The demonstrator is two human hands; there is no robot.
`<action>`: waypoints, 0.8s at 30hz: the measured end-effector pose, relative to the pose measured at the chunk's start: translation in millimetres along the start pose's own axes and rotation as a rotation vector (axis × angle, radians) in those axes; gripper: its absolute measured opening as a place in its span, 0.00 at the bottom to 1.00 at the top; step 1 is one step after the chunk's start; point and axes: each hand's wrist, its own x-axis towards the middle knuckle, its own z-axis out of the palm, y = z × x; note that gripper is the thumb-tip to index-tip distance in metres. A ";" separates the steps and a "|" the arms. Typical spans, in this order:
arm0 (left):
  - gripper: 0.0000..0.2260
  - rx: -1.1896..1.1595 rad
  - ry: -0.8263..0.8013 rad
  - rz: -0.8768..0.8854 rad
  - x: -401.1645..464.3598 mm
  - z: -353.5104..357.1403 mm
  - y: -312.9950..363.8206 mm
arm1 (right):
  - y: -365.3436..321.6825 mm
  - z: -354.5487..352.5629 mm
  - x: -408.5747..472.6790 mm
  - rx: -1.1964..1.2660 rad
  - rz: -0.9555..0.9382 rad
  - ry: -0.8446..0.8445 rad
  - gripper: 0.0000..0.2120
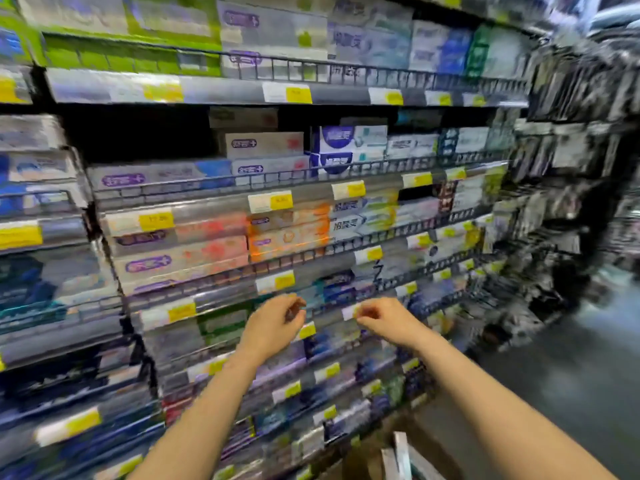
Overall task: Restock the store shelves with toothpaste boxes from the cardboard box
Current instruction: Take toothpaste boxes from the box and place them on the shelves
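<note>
Both hands reach toward the wire-edged shelves (pixel 311 251). The left hand (pixel 277 323) and right hand (pixel 384 318) have curled fingers; their grip is too blurry to tell. Flat toothpaste boxes (pixel 287 233) fill the shelves. The brown cardboard box (pixel 374 455) sits low down.

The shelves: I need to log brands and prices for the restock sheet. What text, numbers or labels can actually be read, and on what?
Nothing reads; the head view is motion-blurred.
Toothpaste boxes: purple logo ovals, characters illegible.
Blue-and-white boxes: large characters smeared.
Yellow price tags: digits blurred.
Hands: left hand and right hand hold nothing with print.
</note>
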 end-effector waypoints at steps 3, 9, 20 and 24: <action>0.07 -0.036 -0.047 -0.010 4.3 66.5 35.8 | 69.7 -10.9 -27.8 -0.012 0.078 -0.017 0.08; 0.07 -0.096 -0.247 -0.054 12.8 196.0 67.6 | 209.3 -6.2 -55.9 0.008 0.250 -0.082 0.09; 0.11 -0.219 -0.399 -0.413 44.2 382.5 27.2 | 385.4 24.0 8.8 0.072 0.377 -0.204 0.07; 0.08 -0.256 -0.386 -0.555 50.9 421.8 11.1 | 425.1 24.9 40.5 0.102 0.478 -0.355 0.08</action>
